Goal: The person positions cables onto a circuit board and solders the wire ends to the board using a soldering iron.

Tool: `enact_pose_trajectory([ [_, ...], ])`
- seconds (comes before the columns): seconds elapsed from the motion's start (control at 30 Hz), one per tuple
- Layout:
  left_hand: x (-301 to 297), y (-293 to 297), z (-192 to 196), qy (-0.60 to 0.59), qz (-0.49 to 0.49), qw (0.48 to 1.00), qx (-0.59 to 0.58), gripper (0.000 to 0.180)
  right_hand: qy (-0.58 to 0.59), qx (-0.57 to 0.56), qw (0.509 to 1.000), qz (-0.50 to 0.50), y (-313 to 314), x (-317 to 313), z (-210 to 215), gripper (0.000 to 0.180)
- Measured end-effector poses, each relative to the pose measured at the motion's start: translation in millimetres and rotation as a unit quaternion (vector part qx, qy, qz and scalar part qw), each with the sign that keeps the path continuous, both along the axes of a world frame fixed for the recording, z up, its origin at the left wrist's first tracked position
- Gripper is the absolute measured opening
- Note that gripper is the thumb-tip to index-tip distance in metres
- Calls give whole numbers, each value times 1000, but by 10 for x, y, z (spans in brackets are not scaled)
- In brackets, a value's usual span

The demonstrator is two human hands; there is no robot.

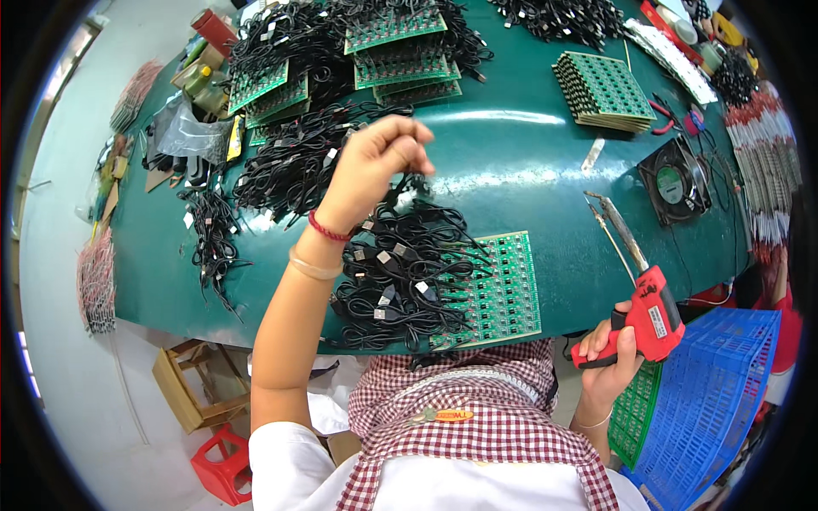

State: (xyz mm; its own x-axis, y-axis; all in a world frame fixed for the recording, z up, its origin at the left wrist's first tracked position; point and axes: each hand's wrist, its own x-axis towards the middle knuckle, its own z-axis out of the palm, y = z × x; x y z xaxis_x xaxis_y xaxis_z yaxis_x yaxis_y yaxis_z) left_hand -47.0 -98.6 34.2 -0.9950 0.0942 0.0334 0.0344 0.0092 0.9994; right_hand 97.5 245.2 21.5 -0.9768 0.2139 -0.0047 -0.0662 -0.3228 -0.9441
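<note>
1. Glossy dark-green counter (588,264).
2. Near edge: a green rectangular circuit-board panel (507,294), its left part under coiled black cables (383,285).
3. Far right: stacked green boards (601,89), near red-handled pliers (663,117).
4. Right: a square black fan (673,183).
5. Left: a tangled black cable heap (281,175).

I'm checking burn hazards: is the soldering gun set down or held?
Held: the right hand grips the soldering gun, clear of the circuit board.

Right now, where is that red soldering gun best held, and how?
The soldering gun is probably best gripped by its handle, from the person's near side, as the right hand does: it juts sideways, while the bare metal front points away.
</note>
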Motion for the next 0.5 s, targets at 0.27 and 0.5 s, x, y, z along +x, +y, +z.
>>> enact_pose_trajectory([
  [0.27,-119,119,-375,-94,20,995,9,31,2,1,1000,-15,7,13,-9,33],
  [0.5,126,-82,-112,8,-80,875,-477,18,-14,14,999,-43,157,2,-77,33],
])
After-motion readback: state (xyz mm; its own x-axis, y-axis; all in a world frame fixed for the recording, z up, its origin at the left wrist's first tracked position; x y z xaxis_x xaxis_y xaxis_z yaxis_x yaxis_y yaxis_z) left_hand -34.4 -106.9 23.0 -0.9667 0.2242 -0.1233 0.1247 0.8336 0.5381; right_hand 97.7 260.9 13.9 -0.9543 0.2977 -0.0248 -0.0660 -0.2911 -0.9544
